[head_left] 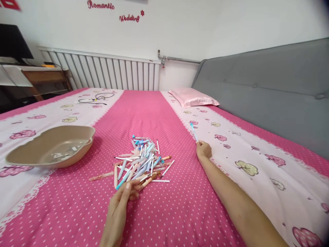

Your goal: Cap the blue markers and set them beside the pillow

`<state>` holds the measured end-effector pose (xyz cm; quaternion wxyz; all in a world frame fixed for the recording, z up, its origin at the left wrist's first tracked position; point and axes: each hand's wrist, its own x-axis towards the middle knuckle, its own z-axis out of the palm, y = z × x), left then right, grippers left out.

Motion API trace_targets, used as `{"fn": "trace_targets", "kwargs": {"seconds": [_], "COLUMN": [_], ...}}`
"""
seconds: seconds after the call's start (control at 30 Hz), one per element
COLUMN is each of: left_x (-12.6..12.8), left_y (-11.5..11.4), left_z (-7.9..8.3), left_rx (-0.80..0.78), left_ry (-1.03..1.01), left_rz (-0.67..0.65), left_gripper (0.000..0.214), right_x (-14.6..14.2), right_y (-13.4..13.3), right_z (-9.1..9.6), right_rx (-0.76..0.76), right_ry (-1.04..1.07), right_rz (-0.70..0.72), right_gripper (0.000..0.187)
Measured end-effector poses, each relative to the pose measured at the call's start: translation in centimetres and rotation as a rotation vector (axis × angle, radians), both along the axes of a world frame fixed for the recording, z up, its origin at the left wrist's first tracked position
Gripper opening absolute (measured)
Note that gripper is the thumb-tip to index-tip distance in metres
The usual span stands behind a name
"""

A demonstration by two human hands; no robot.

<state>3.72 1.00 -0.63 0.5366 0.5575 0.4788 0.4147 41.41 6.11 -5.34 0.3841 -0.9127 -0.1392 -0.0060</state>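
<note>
A heap of pens, pen barrels and thin white refills lies loosely on the pink bedspread. My left hand is at the heap's near edge, thumb and fingers pinched together. A thin white stick shows by its fingertips, but whether they grip it I cannot tell. Off to the right of the heap, my right hand is closed around the lower end of a slim light-blue pen. That pen points up and away from me, its blue end on top; the lower part is hidden in my fingers.
On the left stands a beige plastic basin with small white and clear pieces inside. Farther back lie a black cable and a pink pillow. A grey headboard borders the right; a white radiator is behind the bed.
</note>
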Motion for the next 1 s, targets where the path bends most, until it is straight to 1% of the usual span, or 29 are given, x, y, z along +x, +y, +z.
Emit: {"fn": "trace_targets", "kwargs": {"seconds": [0.1,0.13,0.2,0.23,0.33,0.47,0.5,0.57,0.6,0.67,0.73,0.77,0.8,0.83,0.9,1.0], "left_x": [0.3,0.4,0.8,1.0,1.7,2.6,2.9,3.6,4.1,5.2,6.5,7.1,7.6,8.0,8.5,8.0], "left_y": [0.1,0.2,0.7,1.1,2.5,4.5,4.9,5.7,6.1,6.9,7.8,8.3,8.7,9.1,9.6,9.9], "left_z": [0.5,0.9,1.8,2.4,4.8,9.0,10.0,11.4,11.9,12.1,11.9,11.8,11.7,11.7,11.7,11.6], "left_rx": [0.177,0.25,0.401,0.478,0.723,1.02,1.103,1.235,1.286,1.422,1.582,1.632,1.642,1.616,1.463,1.149], "left_ry": [0.139,0.189,0.269,0.305,0.385,0.471,0.48,0.477,0.488,0.539,0.598,0.597,0.567,0.511,0.346,0.111], "left_rz": [0.036,0.026,-0.041,-0.095,-0.229,-0.443,-0.459,-0.399,-0.378,-0.382,-0.394,-0.364,-0.301,-0.217,0.012,0.357], "left_gripper": [0.042,0.039,0.033,0.03,0.023,0.017,0.017,0.015,0.015,0.013,0.011,0.011,0.01,0.01,0.014,0.024], "right_x": [0.0,-0.1,-0.1,-0.2,-0.2,0.0,0.1,0.2,0.3,0.4,0.5,0.5,0.5,0.5,0.5,0.4], "right_y": [0.3,0.3,0.4,0.4,0.4,0.5,0.6,0.7,0.7,0.9,1.0,1.0,1.0,1.0,1.0,1.0], "right_z": [-0.2,-0.3,-0.3,-0.3,-0.2,-0.2,-0.2,-0.2,-0.3,-0.3,-0.2,-0.2,-0.1,-0.1,0.0,0.1], "right_rx": [-0.038,-0.047,-0.058,-0.06,-0.06,-0.046,-0.041,-0.031,-0.025,-0.012,0.0,0.005,0.009,0.011,0.011,0.009], "right_ry": [-0.033,-0.044,-0.062,-0.068,-0.075,-0.068,-0.063,-0.048,-0.041,-0.028,-0.021,-0.019,-0.018,-0.017,-0.015,-0.009], "right_rz": [-0.006,-0.007,-0.009,-0.011,-0.021,-0.05,-0.058,-0.075,-0.083,-0.093,-0.098,-0.099,-0.1,-0.101,-0.1,-0.092], "right_gripper": [0.026,0.026,0.027,0.027,0.027,0.028,0.028,0.028,0.029,0.029,0.029,0.029,0.029,0.028,0.028,0.026]}}
